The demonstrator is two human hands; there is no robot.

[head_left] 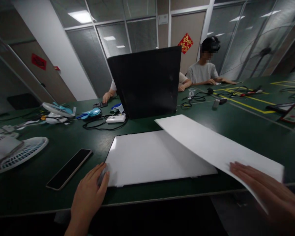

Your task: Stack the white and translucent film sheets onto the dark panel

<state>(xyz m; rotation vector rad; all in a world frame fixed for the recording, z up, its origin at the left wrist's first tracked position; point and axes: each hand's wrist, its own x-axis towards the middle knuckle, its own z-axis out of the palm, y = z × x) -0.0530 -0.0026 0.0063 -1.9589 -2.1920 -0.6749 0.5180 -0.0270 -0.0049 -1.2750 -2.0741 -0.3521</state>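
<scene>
A flat white panel (142, 159) with a thin dark edge lies on the green table. At its left edge is my left hand (89, 190), fingers curled and thumb opposed around something small and greyish that I cannot make out. My right hand (263, 186) grips the near right part of a thin white sheet (201, 137), fingers on top and thumb hidden underneath. The sheet is tilted and bowed, raised over the right part of the panel. Its far left corner hangs above the panel's back edge.
A phone (68, 168) lies left of my left hand, with a white fan grille (34, 150) beyond it. A black upright panel (147, 83) stands behind the white one. Cables (196, 98) and a white box (116, 118) lie farther back. A co-worker (203, 67) sits across the table (98, 141).
</scene>
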